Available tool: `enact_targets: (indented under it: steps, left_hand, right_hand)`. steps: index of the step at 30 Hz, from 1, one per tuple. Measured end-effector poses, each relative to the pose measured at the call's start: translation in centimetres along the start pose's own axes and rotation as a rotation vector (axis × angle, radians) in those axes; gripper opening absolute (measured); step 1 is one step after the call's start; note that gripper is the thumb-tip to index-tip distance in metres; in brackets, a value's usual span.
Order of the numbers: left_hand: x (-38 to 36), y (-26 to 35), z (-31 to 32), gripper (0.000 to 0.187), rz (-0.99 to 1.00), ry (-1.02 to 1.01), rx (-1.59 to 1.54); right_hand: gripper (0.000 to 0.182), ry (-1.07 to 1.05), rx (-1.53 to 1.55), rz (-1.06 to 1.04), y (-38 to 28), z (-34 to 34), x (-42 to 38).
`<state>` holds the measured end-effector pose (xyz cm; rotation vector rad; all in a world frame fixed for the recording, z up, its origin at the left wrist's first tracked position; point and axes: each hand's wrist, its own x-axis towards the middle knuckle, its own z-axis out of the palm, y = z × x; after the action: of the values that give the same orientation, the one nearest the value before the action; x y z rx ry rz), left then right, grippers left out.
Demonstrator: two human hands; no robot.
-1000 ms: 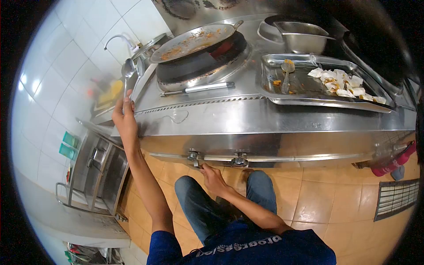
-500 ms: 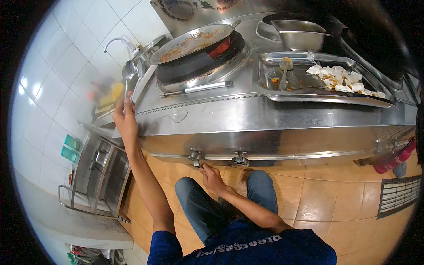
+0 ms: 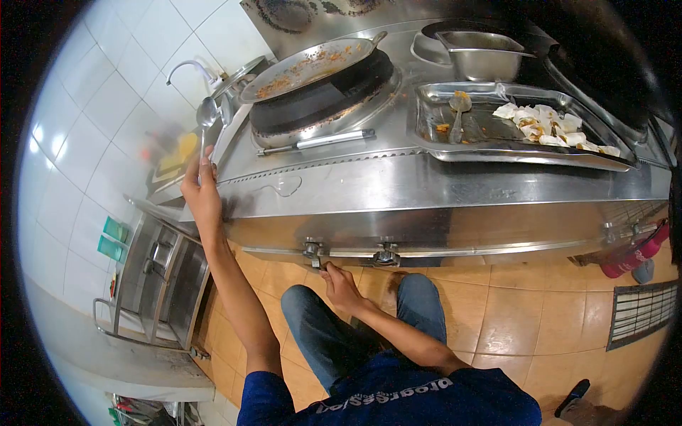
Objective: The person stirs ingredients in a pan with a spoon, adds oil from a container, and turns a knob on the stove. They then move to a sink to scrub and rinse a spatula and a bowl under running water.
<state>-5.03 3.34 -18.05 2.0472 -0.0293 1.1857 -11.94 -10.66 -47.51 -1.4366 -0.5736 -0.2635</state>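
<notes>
My left hand (image 3: pixel 202 188) is raised at the stove's left edge, its fingers closed around the handle of a metal spoon (image 3: pixel 207 113) with the bowl pointing up. Low at the stove's front, my right hand (image 3: pixel 344 290) has its fingertips pinched on the lever of the left stove knob (image 3: pixel 312 251). A second knob (image 3: pixel 386 254) sits to the right of it. Above, on the burner ring (image 3: pixel 320 106), rests a tilted wok (image 3: pixel 309 69) with orange-brown food bits and a little oil. No orange glow shows beneath the wok.
A long silver-coloured lighter-like tool (image 3: pixel 320 140) lies before the burner. To the right stands a metal tray (image 3: pixel 511 157) with a dirty spoon (image 3: pixel 459 113) and crumpled white pieces (image 3: pixel 547 126). A deep steel pan (image 3: pixel 490 65) is behind. A person's foot (image 3: pixel 572 397) shows at lower right.
The orange glow under the wok has disappeared. A person's foot has come into view at the lower right. Both my hands stay where they were.
</notes>
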Motion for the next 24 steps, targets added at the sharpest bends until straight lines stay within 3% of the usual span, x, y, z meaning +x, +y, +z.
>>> enact_targets:
  steps: [10, 13, 18, 24]
  left_hand:
    - [-0.2, 0.3, -0.1, 0.031, 0.026, 0.014, 0.056]
    - [-0.1, 0.0, -0.1, 0.031, 0.017, 0.015, 0.062]
    - [0.0, -0.2, -0.2, 0.03, 0.006, 0.022, 0.035]
    - [0.0, -0.6, -0.1, 0.03, 0.016, 0.016, 0.019]
  right_hand:
    - [0.009, -0.073, -0.069, -0.044, -0.2, -0.8, 0.3]
    - [0.007, 0.005, -0.066, -0.072, -0.2, -0.9, 0.2]
    - [0.006, -0.148, -0.119, 0.04, -1.7, -2.1, 0.7]
    - [0.004, -0.077, -0.064, -0.04, 0.0, -1.3, 0.3]
